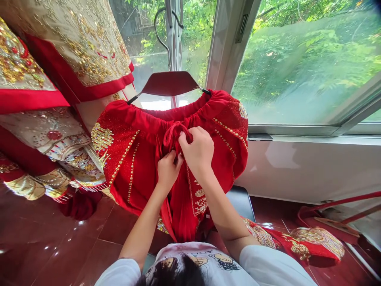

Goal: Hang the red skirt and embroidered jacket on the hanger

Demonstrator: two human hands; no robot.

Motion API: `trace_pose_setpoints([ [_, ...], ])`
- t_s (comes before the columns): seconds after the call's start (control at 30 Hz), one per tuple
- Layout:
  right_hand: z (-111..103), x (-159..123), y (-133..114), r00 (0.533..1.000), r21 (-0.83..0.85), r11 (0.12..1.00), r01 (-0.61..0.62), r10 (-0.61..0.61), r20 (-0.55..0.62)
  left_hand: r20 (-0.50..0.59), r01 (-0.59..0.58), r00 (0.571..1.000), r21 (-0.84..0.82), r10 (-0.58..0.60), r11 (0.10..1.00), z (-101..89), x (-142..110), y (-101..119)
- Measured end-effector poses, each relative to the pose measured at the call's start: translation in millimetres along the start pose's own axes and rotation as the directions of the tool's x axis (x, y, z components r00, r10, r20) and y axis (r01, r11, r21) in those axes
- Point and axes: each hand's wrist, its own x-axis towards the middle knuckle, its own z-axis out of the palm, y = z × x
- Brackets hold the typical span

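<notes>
In front of me a red skirt [145, 167] with gold beading hangs from a dark hanger [170, 83]. Its gathered waistband has a red drawstring [169, 137] looped at the front middle. My right hand [199, 149] is closed in a pinch on the drawstring at the bow-like loop. Just below and to the left, my left hand [169, 169] is also closed, thumb and fingers together at the cord. The cord's ends are partly hidden behind my fingers.
Beaded gold and red garments [95, 51] hang at the left. A window [297, 71] stands behind, with a dark flat object [260, 137] on its sill. A black chair [242, 200] is behind the skirt. Red embroidered cloth [309, 242] and a red dustpan [333, 224] are at the lower right.
</notes>
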Motion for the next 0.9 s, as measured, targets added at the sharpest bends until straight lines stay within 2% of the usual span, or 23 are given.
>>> trace_pose_setpoints([
  [0.1,-17,0,3,1.000,0.037,0.999,0.002,-0.002,0.009,-0.048,-0.021,0.999,0.042,0.023,0.999,2.4,0,-1],
  [0.23,-31,-1,6,0.997,0.093,0.995,0.022,-0.014,-0.079,-0.071,-0.042,0.996,0.061,0.047,0.997,5.1,1,-1],
  [0.33,-29,-5,4,0.994,0.137,0.989,0.063,-0.050,-0.101,-0.062,-0.020,0.998,0.076,0.024,0.997,5.1,0,1],
  [0.53,-17,-16,-2,0.992,0.036,0.993,0.112,-0.114,0.047,-0.061,0.000,0.998,0.011,0.001,1.000,3.7,-3,3],
  [0.73,-4,-10,2,0.984,-0.008,0.984,0.180,-0.179,0.013,-0.076,-0.032,0.997,0.012,0.033,0.999,2.2,-4,5],
  [0.83,-12,-6,1,0.983,0.093,0.979,0.183,-0.183,-0.006,-0.099,-0.061,0.993,0.049,0.065,0.997,1.1,-4,3],
  [0.9,-26,-7,1,0.975,0.218,0.955,0.203,-0.218,0.046,-0.106,-0.080,0.991,0.058,0.085,0.995,1.8,-3,0],
])
